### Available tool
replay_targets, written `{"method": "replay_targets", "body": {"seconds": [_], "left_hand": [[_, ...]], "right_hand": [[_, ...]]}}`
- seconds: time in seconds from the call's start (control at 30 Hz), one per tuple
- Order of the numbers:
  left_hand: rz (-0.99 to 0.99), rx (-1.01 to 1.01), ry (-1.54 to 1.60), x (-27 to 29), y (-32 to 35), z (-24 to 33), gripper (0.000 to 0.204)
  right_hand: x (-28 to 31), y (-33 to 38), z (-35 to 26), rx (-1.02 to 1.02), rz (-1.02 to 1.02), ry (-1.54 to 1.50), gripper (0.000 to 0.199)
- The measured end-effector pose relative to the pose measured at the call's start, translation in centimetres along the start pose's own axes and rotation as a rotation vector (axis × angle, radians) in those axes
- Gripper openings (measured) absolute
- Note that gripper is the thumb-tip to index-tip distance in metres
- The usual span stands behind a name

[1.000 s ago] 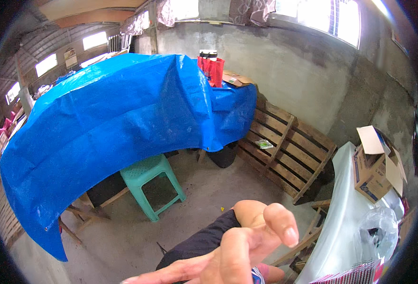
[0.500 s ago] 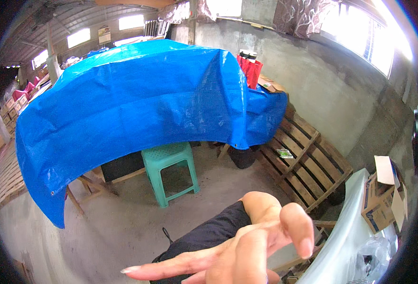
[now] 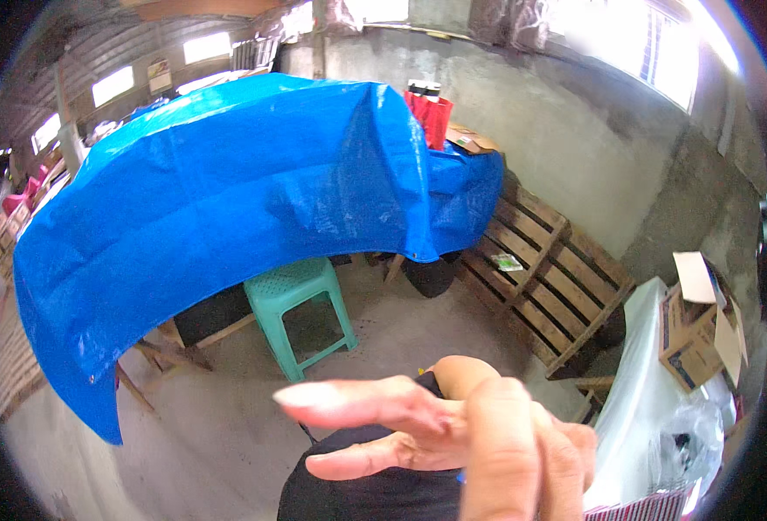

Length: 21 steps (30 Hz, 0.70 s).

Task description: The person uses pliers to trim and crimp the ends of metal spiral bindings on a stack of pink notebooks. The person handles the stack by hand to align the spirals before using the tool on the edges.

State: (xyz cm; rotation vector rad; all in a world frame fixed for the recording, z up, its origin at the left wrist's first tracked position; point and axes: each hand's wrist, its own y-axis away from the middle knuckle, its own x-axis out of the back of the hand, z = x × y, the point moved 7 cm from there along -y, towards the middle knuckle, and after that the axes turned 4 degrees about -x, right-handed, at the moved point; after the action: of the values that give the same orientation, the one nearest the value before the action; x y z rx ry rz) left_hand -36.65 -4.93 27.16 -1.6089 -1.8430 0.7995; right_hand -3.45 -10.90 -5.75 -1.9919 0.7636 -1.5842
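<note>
My left hand (image 3: pixel 475 430) is raised close in front of me at the lower middle, at the end of an arm in a black sleeve (image 3: pixel 375 473). Two of its fingers stretch out toward the left, apart from each other. The others bend downward, partly cut off by the lower edge. I see nothing held between the fingers, and the hand touches no object. My right hand is not in view. Beyond the hand, a green plastic stool (image 3: pixel 292 295) stands on the concrete floor, partly under a large blue tarp (image 3: pixel 227 191) draped over something hidden.
A wooden pallet (image 3: pixel 566 269) leans by the grey wall. A red bag (image 3: pixel 431 120) sits at the tarp's far end, and a black bucket (image 3: pixel 429 278) stands below. At right, an open cardboard box (image 3: pixel 692 343) rests beside whitish sheeting (image 3: pixel 631 373) and clear plastic (image 3: pixel 687 443).
My left hand has turned and risen slightly; the fingers that pointed left are higher, and the others now curl down. The surroundings have shifted a little leftward in view.
</note>
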Motion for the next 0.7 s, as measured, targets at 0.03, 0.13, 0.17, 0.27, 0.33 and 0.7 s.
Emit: {"method": "replay_targets", "body": {"seconds": [0.03,0.13,0.17,0.27,0.33,0.7], "left_hand": [[0.062,-0.116,0.013,0.5,0.2,0.2,0.062],[0.161,-0.266,0.029,1.7,0.5,0.7,0.062],[0.151,-0.246,0.007,2.0,0.1,0.8,0.062],[0.119,0.016,-0.042,4.2,0.9,-0.1,0.062],[0.190,0.179,-0.100,5.9,3.2,-1.3,0.058],[0.196,1.665,-0.226,3.9,33.8,-13.2,0.059]], "right_hand": [[0.4,0.6,0.4,-0.005,0.004,0.000,0.043],[1.2,3.1,1.5,-0.020,0.013,-0.007,0.044],[1.7,4.3,2.5,-0.030,0.015,-0.009,0.045],[5.6,8.7,5.0,-0.216,0.034,0.126,0.047],[6.5,10.4,5.1,-0.418,0.015,0.229,0.048],[13.6,4.2,-1.4,-0.745,0.305,0.323,0.044]]}}
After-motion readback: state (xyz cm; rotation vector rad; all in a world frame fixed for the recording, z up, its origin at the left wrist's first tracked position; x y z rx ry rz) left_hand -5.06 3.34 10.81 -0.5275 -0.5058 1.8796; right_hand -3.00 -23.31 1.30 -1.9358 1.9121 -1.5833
